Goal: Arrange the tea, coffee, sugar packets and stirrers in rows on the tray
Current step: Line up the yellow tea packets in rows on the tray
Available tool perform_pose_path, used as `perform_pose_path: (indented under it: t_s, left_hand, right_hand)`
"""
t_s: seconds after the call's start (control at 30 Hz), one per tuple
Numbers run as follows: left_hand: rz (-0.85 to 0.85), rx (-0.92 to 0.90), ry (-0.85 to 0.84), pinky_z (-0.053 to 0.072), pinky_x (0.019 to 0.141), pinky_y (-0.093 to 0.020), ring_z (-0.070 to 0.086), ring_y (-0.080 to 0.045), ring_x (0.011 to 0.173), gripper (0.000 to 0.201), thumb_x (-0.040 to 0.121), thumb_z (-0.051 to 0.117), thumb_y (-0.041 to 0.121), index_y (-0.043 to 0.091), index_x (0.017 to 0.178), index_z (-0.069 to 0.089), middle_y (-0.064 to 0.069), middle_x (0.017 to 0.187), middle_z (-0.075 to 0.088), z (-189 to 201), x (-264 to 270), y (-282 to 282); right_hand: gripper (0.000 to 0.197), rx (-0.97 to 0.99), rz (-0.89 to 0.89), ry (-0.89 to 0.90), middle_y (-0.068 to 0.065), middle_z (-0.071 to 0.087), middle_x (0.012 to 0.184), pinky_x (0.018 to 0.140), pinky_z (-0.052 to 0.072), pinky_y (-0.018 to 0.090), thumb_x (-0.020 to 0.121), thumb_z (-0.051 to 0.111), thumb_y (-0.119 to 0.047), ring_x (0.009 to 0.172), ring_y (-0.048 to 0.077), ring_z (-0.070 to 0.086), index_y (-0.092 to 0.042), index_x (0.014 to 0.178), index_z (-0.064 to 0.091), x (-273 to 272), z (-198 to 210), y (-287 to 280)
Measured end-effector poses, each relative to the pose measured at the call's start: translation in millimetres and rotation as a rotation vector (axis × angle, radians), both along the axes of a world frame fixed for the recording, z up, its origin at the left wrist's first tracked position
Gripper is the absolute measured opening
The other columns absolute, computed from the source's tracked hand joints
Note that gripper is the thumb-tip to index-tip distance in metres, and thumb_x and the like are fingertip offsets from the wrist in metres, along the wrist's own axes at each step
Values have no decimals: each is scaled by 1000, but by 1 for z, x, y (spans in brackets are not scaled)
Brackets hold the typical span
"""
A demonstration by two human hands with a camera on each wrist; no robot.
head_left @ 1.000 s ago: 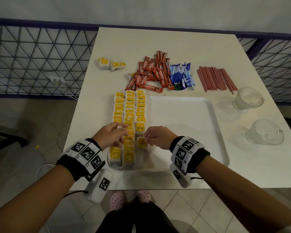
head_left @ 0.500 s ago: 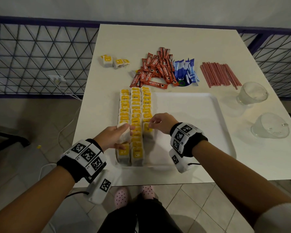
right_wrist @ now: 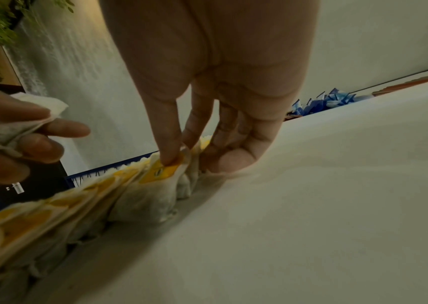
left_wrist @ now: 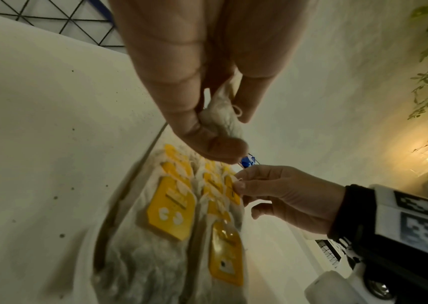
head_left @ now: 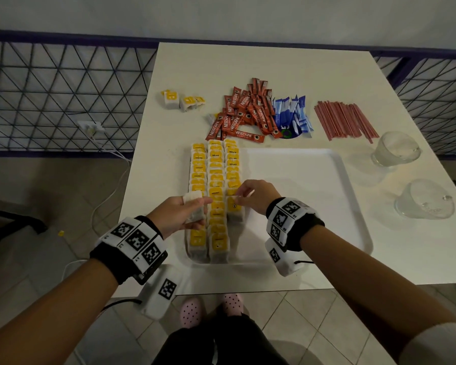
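Observation:
Three rows of yellow-tagged tea bags fill the left side of the white tray. My left hand hovers over the left row and grips one loose tea bag, seen bunched between thumb and fingers in the left wrist view. My right hand pinches the top of a tea bag in the right row, thumb on its yellow tag. Beyond the tray lie red coffee sticks, blue sugar packets and red stirrers.
A few loose tea bags lie at the table's far left. Two glass cups stand right of the tray. The table's left edge runs close beside the tea rows, with a wire fence behind.
My left hand has lifted a tea bag off the left row and holds it up. My right hand has moved from the near end of the right row farther up it.

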State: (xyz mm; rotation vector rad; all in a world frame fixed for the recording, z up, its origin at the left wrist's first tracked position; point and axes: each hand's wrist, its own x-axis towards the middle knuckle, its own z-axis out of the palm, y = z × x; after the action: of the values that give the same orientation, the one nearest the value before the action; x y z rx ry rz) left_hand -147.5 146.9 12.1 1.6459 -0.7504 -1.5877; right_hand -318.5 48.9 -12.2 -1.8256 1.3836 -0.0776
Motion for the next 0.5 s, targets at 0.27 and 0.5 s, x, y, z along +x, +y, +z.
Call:
perform_pose_path:
  t_s: [0.27, 0.5]
  left_hand:
    - [-44, 10, -29, 51, 57, -17, 56, -15, 67, 21, 97, 43, 20, 18, 102, 64, -4, 82, 60, -3, 6, -4]
    - [-49, 34, -62, 48, 53, -16, 56, -15, 69, 23, 97, 44, 21, 16, 109, 62, -5, 84, 59, -4, 6, -8]
  right_hand:
    - [18, -23, -11, -41, -9, 53, 71, 55, 33, 7, 80, 71, -18, 69, 7, 48, -7, 93, 69, -5, -2, 0]
    - [15, -60, -28, -70, -4, 57, 78, 55, 33, 5, 81, 71, -18, 74, 9, 49, -8, 92, 70, -4, 0, -6]
